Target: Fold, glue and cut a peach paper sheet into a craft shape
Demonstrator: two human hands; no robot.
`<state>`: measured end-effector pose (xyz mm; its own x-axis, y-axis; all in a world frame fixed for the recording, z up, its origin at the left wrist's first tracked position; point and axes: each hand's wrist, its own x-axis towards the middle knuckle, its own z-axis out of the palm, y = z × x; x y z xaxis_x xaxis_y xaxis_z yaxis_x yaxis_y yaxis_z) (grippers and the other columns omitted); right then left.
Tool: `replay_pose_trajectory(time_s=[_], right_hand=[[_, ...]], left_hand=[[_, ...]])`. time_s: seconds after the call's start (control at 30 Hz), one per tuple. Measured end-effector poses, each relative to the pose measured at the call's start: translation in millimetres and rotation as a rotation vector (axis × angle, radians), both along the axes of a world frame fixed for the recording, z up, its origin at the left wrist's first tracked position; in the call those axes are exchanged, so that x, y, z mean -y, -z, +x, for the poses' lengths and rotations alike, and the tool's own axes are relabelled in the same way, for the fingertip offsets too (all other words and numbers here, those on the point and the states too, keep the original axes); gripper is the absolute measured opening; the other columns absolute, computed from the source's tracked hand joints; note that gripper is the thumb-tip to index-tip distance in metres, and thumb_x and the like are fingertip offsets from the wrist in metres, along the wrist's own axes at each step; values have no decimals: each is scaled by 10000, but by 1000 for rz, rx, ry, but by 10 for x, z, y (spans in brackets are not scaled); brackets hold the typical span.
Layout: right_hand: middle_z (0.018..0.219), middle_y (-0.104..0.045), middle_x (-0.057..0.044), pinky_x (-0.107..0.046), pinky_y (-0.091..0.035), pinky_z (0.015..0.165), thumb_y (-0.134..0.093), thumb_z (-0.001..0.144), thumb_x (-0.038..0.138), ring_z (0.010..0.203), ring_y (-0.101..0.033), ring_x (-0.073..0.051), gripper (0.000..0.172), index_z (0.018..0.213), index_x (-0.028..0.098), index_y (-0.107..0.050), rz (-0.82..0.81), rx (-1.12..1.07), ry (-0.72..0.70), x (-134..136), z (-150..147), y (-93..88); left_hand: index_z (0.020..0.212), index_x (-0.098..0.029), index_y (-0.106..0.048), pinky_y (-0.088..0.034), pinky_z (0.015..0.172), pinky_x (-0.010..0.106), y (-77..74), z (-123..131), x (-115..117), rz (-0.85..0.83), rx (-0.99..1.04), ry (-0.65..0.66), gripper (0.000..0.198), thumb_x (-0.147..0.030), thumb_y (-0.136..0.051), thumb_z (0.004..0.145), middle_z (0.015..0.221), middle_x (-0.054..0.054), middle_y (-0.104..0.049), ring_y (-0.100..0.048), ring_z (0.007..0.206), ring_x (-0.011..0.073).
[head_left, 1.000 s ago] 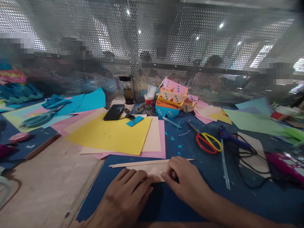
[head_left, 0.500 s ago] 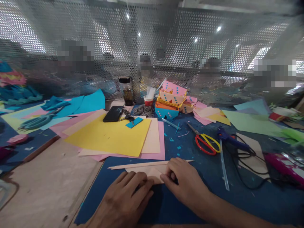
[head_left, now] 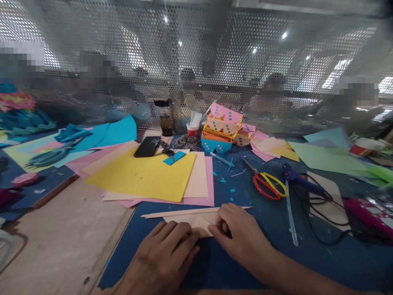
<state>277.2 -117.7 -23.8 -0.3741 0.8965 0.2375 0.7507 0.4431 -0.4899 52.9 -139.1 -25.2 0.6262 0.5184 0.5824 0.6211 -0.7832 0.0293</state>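
Just below frame centre: left hand (head_left: 162, 256) flat and open, pinning peach paper (head_left: 198, 222); right hand (head_left: 242, 235) half-curled, pinching its fold; probably best creased firmly, edges aligned.

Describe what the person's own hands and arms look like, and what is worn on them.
The left hand and the right hand are both bare: no gloves, and no ring, watch or bracelet shows. The right forearm is uncovered as far as the frame edge, with no sleeve in view.
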Motion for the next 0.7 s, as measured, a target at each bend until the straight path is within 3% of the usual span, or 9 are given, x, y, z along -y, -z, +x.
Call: replay_pose_trajectory(time_s=[0.7], right_hand=[[726,-553,16,-300,-280,647,-644,878,174,700,-475,-158,202,728,190,-511,-5,-3,-2,5,-2,-7]], left_hand=[[1060,-156,-659,-479,686,354,-10,19,13,-4,13,-14,175,-159,-505,977,907,68,-661,-586,781,199]])
